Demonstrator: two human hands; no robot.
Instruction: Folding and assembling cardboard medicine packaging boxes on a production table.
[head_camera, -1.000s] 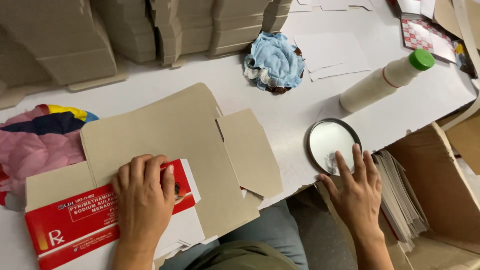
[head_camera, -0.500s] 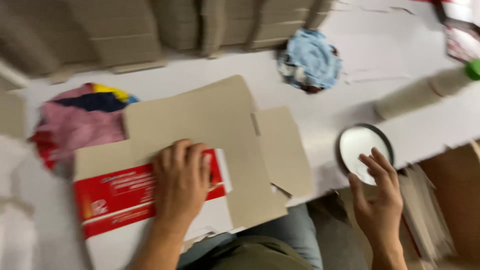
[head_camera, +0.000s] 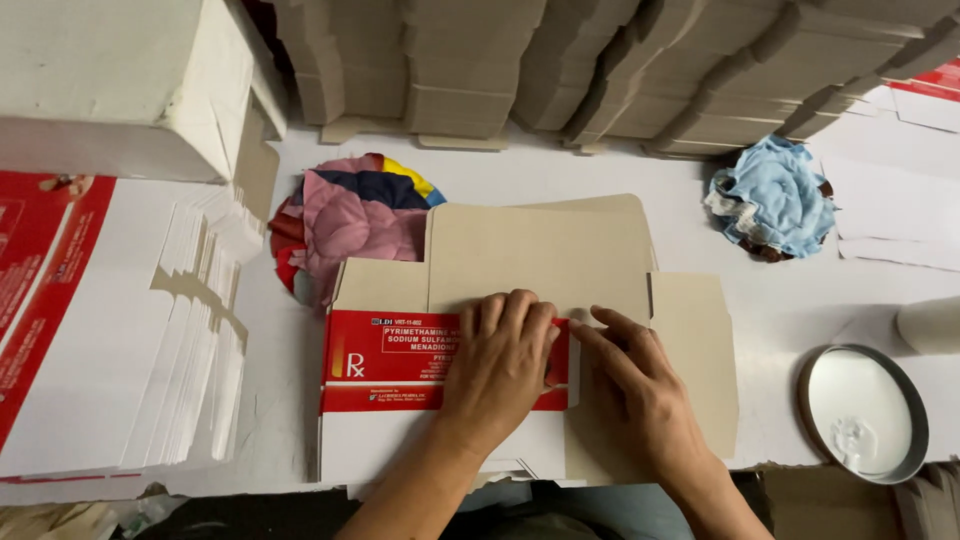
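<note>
Carton blank (head_camera: 560, 300), red-and-white, lay unfolded; left hand (head_camera: 497, 365) pressed flat on its printed panel while right hand's (head_camera: 630, 385) extended fingers creased the side flap. Gluing seemingly awaited.

Head camera, looking steeply down, close over table (head_camera: 780, 330)

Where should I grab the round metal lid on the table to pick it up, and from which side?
Probably by its raised rim. The round metal lid lies flat, open side up, beside the flattened carton, with a white smear inside. Its near edge sits close to the table's front edge, so come from the right hand's side and pinch the rim there, thumb outside, keeping fingers off the smear.
</note>
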